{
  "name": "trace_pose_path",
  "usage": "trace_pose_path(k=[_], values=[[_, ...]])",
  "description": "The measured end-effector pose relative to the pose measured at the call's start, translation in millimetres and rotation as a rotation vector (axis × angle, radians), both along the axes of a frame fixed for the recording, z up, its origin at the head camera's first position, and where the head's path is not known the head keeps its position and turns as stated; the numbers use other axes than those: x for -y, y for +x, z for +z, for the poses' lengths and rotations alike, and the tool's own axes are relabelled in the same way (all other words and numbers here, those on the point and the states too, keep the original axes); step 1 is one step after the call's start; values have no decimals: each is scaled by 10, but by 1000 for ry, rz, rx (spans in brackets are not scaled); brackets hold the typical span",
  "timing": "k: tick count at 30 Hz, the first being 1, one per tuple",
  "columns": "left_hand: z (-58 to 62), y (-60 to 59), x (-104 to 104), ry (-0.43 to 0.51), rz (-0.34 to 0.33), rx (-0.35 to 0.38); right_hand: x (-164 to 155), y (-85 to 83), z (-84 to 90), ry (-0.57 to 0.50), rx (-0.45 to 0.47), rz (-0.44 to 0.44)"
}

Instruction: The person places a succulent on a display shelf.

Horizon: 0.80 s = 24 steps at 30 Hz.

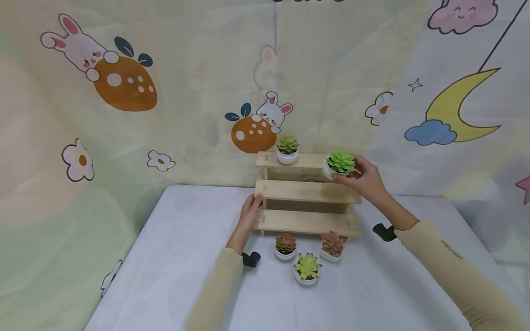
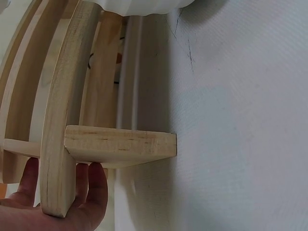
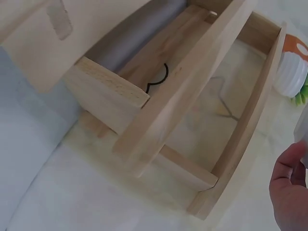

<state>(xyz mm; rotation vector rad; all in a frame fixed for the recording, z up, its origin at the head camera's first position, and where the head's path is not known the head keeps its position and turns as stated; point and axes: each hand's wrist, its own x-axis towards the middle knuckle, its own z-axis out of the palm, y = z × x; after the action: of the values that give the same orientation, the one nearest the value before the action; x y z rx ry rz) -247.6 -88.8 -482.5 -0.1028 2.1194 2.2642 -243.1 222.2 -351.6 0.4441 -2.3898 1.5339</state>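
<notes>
A tiered wooden plant stand [image 1: 308, 191] stands at the back of the table. My right hand [image 1: 366, 181] pinches the white pot of a bright green succulent [image 1: 341, 162] by the right end of the top tier; whether the pot touches the wood I cannot tell. In the right wrist view only part of that hand [image 3: 291, 190] shows, at the right edge. My left hand [image 1: 248, 211] holds the stand's left end. In the left wrist view its fingers [image 2: 97, 187] lie against the side wood, either side of a plank end. Another green succulent [image 1: 287, 149] sits on the top tier's left.
In front of the stand are a brown-red succulent [image 1: 285, 244], a pink one in a square pot [image 1: 332, 246] and a yellow-green one [image 1: 308, 268]. A printed cloth [image 1: 198, 92] hangs right behind the stand. White cloth covers the table [image 1: 165, 276].
</notes>
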Motion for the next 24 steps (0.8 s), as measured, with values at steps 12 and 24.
trace_pose_path(k=[12,24], values=[[17,31,-17,-19,14,21,163,-386,-41,-25,84,-85],[266,144,11,-39,-31,0,199,-582,-69,22,134,-123]])
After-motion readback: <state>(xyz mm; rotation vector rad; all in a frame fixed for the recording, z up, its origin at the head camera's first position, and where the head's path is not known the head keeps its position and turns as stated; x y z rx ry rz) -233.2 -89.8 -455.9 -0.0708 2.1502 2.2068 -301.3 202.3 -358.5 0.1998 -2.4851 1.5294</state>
